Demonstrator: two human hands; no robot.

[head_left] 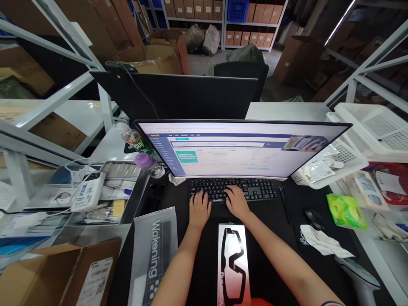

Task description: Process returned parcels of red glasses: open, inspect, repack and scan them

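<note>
Both hands rest on a black keyboard (261, 190) in front of a wide monitor (223, 161) showing a web page. My left hand (199, 209) lies over the keyboard's left end, fingers stretched out on the keys. Further right, my right hand (237, 201) lies across the middle keys with its fingers spread. Neither hand holds anything. Between my forearms lies a white and red box (234, 263) with a black glasses-frame print. A frosted plastic pouch (153, 250) marked "Wakening" lies left of my left forearm.
To the right are a mouse (315, 219), a crumpled tissue (325, 241), a green packet (347, 211), a handheld scanner (358, 272) and white baskets (344, 159). Leftward stand a purple-capped bottle (149, 165), a phone (153, 198), a power strip (88, 192) and an open carton (60, 272).
</note>
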